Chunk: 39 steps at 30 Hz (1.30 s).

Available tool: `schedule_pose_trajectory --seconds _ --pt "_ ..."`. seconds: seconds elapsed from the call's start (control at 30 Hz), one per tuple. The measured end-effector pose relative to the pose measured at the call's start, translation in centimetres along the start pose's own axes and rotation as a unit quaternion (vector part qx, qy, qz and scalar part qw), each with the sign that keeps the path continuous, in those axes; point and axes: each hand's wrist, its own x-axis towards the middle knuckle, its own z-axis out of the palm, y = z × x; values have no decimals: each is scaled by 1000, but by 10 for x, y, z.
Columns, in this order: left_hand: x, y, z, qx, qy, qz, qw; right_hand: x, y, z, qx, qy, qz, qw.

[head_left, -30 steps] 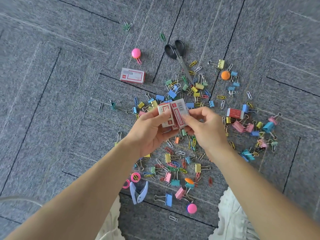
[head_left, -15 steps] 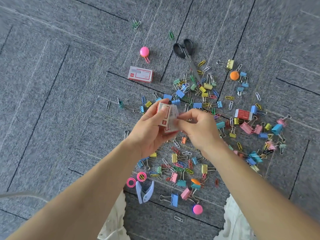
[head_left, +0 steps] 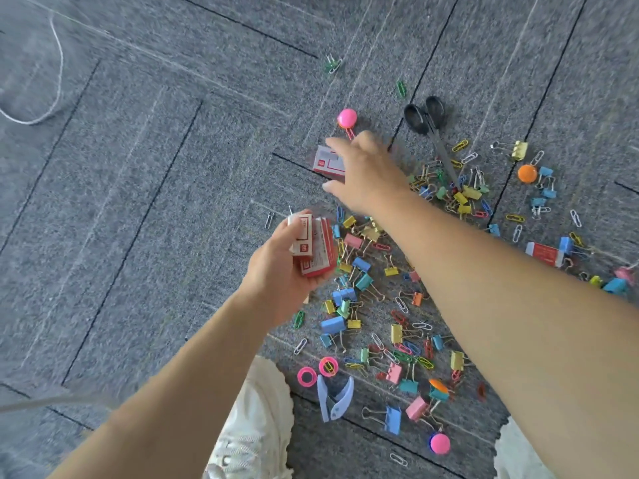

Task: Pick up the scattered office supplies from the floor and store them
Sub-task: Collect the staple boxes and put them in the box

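ok so the left hand [head_left: 281, 271] grips a stack of staple boxes [head_left: 313, 245], held off to the side so the right hand [head_left: 366, 171], fingers spread open, can reach the loose box [head_left: 325, 162] on the floor [head_left: 138, 202] at 12 o'clock.

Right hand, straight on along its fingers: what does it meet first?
Most likely the red-and-white box on the carpet: the right hand reaches over it, fingers spread. Blur hides any contact. The left hand grips a stack of boxes.
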Motion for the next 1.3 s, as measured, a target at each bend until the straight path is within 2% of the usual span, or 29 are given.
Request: schedule_pose_trajectory --seconds 0.13,0.2,0.27,0.33,0.4,0.5,0.63,0.83,0.93,1.07,1.17,1.3 --pt "2 3 -4 2 4 6 1000 0 -13 7 -99 -57 -23 993" --pt "1 5 -4 7 1 6 1000 1 -13 6 -97 -80 -40 991" --pt "1 6 -4 10 -2 5 1000 1 -11 4 -69 -69 -53 994" --pt "1 5 -5 12 -5 5 1000 -2 -8 1 0 -35 -45 998" --pt "1 4 -5 14 -6 5 1000 -11 -4 -7 126 4 -8 992" --pt "2 3 -4 19 -3 8 1000 -38 6 -15 323 47 30 945" --pt "2 -1 5 29 -13 4 999 -81 25 -21 449 47 37 891" --pt "3 -14 26 71 -48 -11 996 -118 51 -9 392 148 0 908" --pt "4 -22 38 80 -56 -21 995 -128 60 -11 423 114 20 899" --pt "5 -30 53 92 -60 -31 993 -138 73 -15 524 42 87 846" --pt "6 -36 60 103 -48 -43 993 -138 82 -9 449 46 150 880" --pt "10 -38 56 131 -23 -43 990 -126 96 -2 326 81 173 926"
